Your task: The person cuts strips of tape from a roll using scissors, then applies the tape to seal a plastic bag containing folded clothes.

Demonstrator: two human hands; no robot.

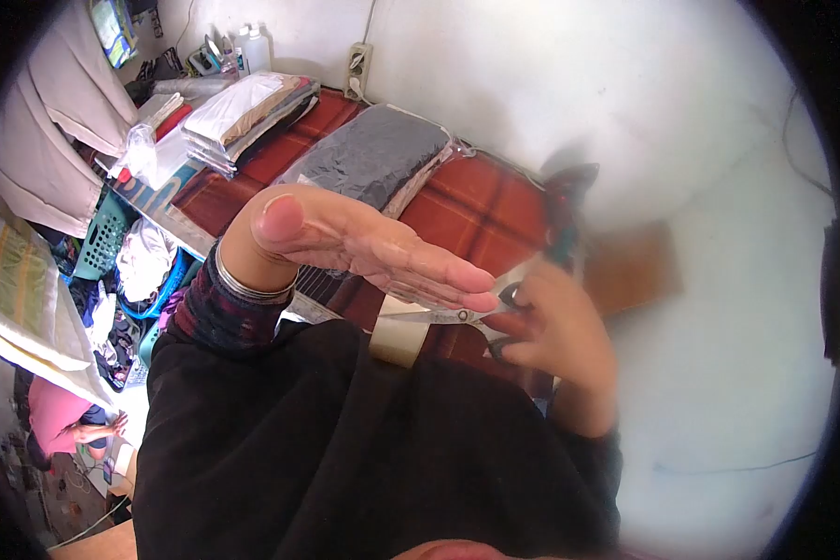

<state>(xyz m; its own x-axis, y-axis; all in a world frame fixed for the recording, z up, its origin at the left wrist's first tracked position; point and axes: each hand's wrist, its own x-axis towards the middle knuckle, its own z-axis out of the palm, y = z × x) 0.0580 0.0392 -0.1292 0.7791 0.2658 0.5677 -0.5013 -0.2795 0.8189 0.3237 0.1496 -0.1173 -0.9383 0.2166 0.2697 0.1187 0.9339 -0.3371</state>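
Observation:
My left hand (373,245) is stretched out flat above the table edge, its fingers straight and together, with no grip on anything visible. Bangles circle its wrist. My right hand (565,327) is closed on a pair of scissors (462,317), fingers in the dark handle loops. The scissor blades point left, just below my left fingertips. Under the left hand, close to my dark clothing, is a pale roll (397,345) that looks like packing tape. What supports the roll is hidden.
A red checked cloth (495,210) covers the table. On it lie a grey garment packed in plastic (373,154) and a stack of bagged garments (243,121). Bottles (252,47) stand by the wall. A blurred brown cardboard piece (633,266) is at right. Another person (56,415) sits lower left.

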